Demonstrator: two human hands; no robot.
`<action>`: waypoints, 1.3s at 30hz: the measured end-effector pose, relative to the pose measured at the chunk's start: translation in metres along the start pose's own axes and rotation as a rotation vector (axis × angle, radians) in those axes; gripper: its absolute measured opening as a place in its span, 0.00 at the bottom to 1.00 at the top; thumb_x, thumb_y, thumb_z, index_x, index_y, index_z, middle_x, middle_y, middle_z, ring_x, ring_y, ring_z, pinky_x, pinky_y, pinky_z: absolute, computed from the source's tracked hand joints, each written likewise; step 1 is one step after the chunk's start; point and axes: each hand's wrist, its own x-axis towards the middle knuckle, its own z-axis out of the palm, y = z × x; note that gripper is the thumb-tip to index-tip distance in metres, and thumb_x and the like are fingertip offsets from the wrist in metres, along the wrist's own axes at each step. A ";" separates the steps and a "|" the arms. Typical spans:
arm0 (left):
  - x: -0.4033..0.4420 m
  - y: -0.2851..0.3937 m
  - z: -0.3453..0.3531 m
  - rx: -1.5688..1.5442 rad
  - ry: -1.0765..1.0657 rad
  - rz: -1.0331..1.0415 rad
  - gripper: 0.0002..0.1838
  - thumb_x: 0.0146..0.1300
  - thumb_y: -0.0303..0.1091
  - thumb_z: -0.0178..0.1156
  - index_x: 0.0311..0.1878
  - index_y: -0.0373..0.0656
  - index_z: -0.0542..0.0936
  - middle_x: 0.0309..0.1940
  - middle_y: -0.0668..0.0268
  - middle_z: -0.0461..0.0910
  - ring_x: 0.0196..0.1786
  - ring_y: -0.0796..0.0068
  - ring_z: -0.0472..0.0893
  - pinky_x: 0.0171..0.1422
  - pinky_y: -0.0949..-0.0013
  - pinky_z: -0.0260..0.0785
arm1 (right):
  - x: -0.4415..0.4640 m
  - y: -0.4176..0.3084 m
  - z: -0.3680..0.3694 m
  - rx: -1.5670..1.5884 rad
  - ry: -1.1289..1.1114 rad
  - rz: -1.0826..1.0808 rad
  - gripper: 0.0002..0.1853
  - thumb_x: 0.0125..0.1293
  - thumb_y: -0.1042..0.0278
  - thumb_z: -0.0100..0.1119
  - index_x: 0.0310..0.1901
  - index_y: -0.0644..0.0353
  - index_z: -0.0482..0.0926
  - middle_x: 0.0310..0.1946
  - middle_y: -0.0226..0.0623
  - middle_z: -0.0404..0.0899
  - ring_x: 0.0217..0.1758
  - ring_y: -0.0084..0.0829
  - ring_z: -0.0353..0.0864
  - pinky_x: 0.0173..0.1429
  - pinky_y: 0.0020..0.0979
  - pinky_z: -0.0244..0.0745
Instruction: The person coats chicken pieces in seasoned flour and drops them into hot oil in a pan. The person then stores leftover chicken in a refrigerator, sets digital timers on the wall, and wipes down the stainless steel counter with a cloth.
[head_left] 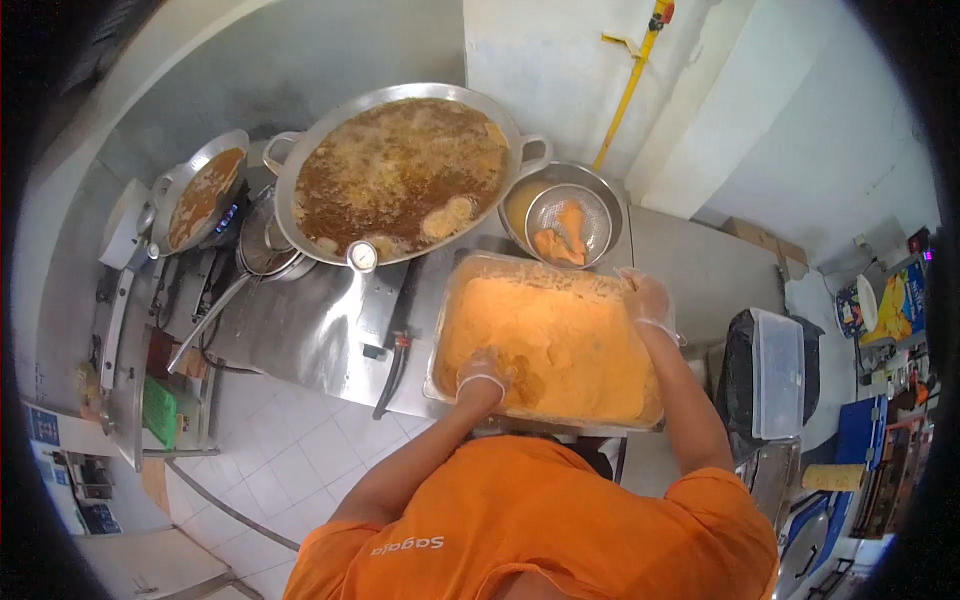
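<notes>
A large clear tub (432,368) filled with orange breading flour (570,335) sits in front of me. My left hand (482,368), in a thin clear glove, reaches into the flour near the tub's front left; its fingertips are buried, beside a darker damp-looking patch. Also gloved, my right hand (650,298) is closed at the tub's back right corner, apparently gripping the rim. Behind the tub, a steel bowl (618,190) of liquid holds a perforated strainer (597,205) with orange raw chicken pieces (572,225) in it.
A big two-handled wok (530,150) of bubbling oil stands at the back, with fried pieces (448,217) and a thermometer (362,256) at its rim. To the left are a smaller pan (205,195) over a blue flame and a long-handled strainer (210,325).
</notes>
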 end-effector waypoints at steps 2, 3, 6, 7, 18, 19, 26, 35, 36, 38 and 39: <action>0.007 -0.009 0.018 -0.018 0.087 0.050 0.34 0.63 0.55 0.64 0.64 0.39 0.75 0.63 0.49 0.76 0.66 0.52 0.76 0.71 0.57 0.68 | -0.030 0.016 0.000 -0.022 0.007 -0.030 0.14 0.65 0.63 0.60 0.50 0.46 0.87 0.45 0.45 0.86 0.50 0.49 0.85 0.54 0.45 0.78; 0.010 -0.014 0.028 -0.028 0.131 0.074 0.35 0.63 0.56 0.63 0.65 0.40 0.75 0.63 0.49 0.76 0.66 0.52 0.76 0.70 0.57 0.68 | -0.044 0.023 0.000 -0.032 0.011 -0.045 0.14 0.65 0.64 0.60 0.51 0.48 0.87 0.45 0.46 0.86 0.50 0.49 0.84 0.54 0.44 0.78; 0.011 -0.012 0.023 -0.005 0.050 0.055 0.36 0.63 0.58 0.63 0.64 0.40 0.75 0.63 0.49 0.76 0.64 0.51 0.77 0.69 0.56 0.70 | -0.085 0.037 0.007 0.016 -0.037 -0.174 0.15 0.68 0.62 0.58 0.51 0.58 0.85 0.47 0.53 0.84 0.53 0.52 0.83 0.56 0.45 0.77; 0.009 -0.011 0.022 -0.004 0.063 0.054 0.36 0.63 0.59 0.62 0.64 0.40 0.75 0.63 0.50 0.77 0.64 0.51 0.77 0.67 0.55 0.71 | -0.093 0.041 0.010 -0.019 -0.013 -0.192 0.14 0.68 0.62 0.58 0.50 0.58 0.85 0.47 0.52 0.84 0.52 0.52 0.83 0.55 0.45 0.78; 0.006 -0.003 0.019 0.223 0.037 0.090 0.32 0.69 0.60 0.54 0.59 0.40 0.80 0.57 0.49 0.81 0.59 0.50 0.81 0.61 0.52 0.74 | 0.001 0.030 0.068 0.243 -0.129 0.276 0.17 0.73 0.62 0.54 0.57 0.61 0.82 0.49 0.38 0.86 0.49 0.33 0.84 0.53 0.38 0.78; 0.005 -0.003 0.018 0.219 0.014 0.128 0.32 0.69 0.60 0.53 0.59 0.41 0.80 0.57 0.49 0.81 0.59 0.50 0.81 0.61 0.52 0.74 | 0.011 0.039 0.081 0.431 -0.222 0.335 0.19 0.74 0.59 0.52 0.60 0.60 0.79 0.51 0.38 0.86 0.49 0.33 0.84 0.53 0.37 0.78; 0.109 -0.079 0.131 0.123 -0.375 0.319 0.28 0.70 0.56 0.54 0.64 0.48 0.78 0.57 0.52 0.82 0.56 0.48 0.82 0.59 0.50 0.74 | -0.043 0.083 0.057 0.576 -0.652 0.463 0.41 0.72 0.33 0.49 0.73 0.60 0.63 0.68 0.44 0.73 0.60 0.40 0.80 0.64 0.38 0.74; 0.084 0.000 0.108 -1.414 -0.990 -0.075 0.30 0.70 0.57 0.55 0.63 0.41 0.76 0.57 0.57 0.83 0.55 0.54 0.82 0.56 0.52 0.76 | -0.110 0.057 0.102 -0.059 -1.102 0.280 0.39 0.55 0.56 0.75 0.66 0.64 0.70 0.61 0.51 0.78 0.62 0.45 0.77 0.62 0.44 0.73; 0.086 0.013 0.113 -1.321 -0.872 -0.114 0.31 0.69 0.57 0.56 0.63 0.41 0.76 0.56 0.56 0.83 0.55 0.53 0.82 0.56 0.52 0.75 | -0.104 0.065 0.118 0.040 -1.122 0.351 0.36 0.55 0.60 0.74 0.64 0.63 0.71 0.59 0.50 0.79 0.61 0.43 0.78 0.61 0.43 0.73; 0.074 0.052 0.090 -1.055 -0.524 -0.326 0.32 0.68 0.59 0.57 0.62 0.41 0.77 0.55 0.55 0.83 0.55 0.51 0.82 0.56 0.51 0.75 | -0.082 0.087 0.146 0.283 -1.066 0.341 0.34 0.56 0.65 0.72 0.64 0.61 0.72 0.57 0.51 0.80 0.61 0.43 0.78 0.62 0.42 0.74; 0.069 0.065 0.078 -0.878 -0.286 -0.484 0.32 0.67 0.59 0.58 0.61 0.41 0.77 0.54 0.54 0.83 0.55 0.51 0.82 0.56 0.51 0.75 | -0.066 0.102 0.150 0.420 -0.991 0.259 0.34 0.56 0.65 0.71 0.65 0.60 0.72 0.58 0.51 0.80 0.61 0.45 0.78 0.62 0.43 0.74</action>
